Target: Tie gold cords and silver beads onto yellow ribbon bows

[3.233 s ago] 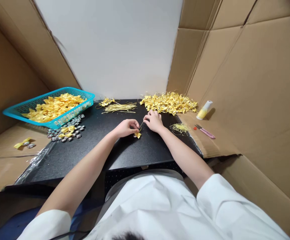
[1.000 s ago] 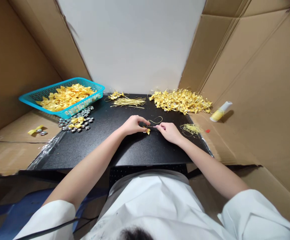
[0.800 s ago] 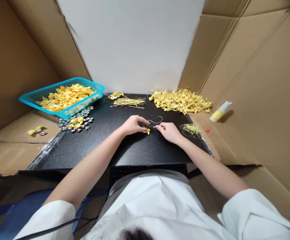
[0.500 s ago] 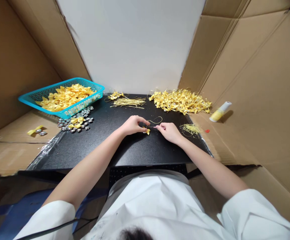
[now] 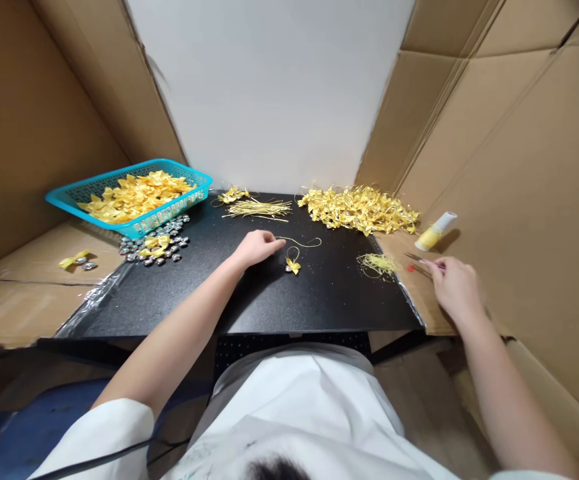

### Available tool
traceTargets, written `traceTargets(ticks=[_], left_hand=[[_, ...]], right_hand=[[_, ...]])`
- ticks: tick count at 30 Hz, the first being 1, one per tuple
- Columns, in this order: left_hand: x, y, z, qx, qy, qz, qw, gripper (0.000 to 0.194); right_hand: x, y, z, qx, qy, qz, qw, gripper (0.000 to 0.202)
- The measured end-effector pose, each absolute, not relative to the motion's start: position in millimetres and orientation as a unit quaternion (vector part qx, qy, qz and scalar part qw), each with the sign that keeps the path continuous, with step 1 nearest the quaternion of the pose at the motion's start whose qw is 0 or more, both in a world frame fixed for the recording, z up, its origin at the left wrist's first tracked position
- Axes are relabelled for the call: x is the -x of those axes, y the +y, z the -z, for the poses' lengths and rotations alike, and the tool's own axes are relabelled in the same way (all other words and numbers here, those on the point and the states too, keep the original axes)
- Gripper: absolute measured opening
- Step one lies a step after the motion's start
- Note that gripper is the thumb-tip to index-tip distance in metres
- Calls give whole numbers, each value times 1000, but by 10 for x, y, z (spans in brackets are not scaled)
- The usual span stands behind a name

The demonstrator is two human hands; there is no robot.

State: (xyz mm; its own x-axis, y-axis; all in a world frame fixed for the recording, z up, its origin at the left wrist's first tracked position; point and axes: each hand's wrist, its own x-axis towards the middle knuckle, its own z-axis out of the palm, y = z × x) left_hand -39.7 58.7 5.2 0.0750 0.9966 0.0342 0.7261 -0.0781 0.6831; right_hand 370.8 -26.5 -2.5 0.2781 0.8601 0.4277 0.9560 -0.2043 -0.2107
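Observation:
On the black table, my left hand (image 5: 260,248) is closed, with thumb and fingertips pinching one end of a thin gold cord (image 5: 305,245). Just to its right lies a small yellow ribbon bow (image 5: 294,267) with a silver bell-like bead beside it and a gold cord loop above. Neither hand touches that bow. Over the cardboard at the right, my right hand (image 5: 456,287) is closed around what looks like a small pair of scissors (image 5: 422,260), the metal tips pointing left. Its fingers partly hide the handle.
A turquoise basket (image 5: 204,193) of yellow bows stands back left, silver beads (image 5: 176,250) before it. Gold cord lengths (image 5: 259,209) and a heap of finished-looking bows (image 5: 359,208) lie at the back. Cord scraps (image 5: 379,263) and a white-yellow tube (image 5: 436,231) are right.
My right hand has moved away from the bow to the far right, carrying the scissors. My left hand has let the bow lie on the table and shifted slightly left.

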Motion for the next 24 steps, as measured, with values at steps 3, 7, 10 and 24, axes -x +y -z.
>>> traceTargets(ticks=[3,7,10,24], left_hand=[[361,541,-98,-709,597,-150,344,46],[329,591,-106,-715,575,-91,388,50],[307,636,-73,-732,530,-88,419,38],[151,353,-3,-736,370,-544,159,24]], right_hand=[[-3890,-357,133,792,-575,131,162,38],[-3807,-349,121,801,-567,133,142,34],[-3384,-262,-39,769,-584,119,229,30],[-1501,344,-18,403,-773,-250,421,26]])
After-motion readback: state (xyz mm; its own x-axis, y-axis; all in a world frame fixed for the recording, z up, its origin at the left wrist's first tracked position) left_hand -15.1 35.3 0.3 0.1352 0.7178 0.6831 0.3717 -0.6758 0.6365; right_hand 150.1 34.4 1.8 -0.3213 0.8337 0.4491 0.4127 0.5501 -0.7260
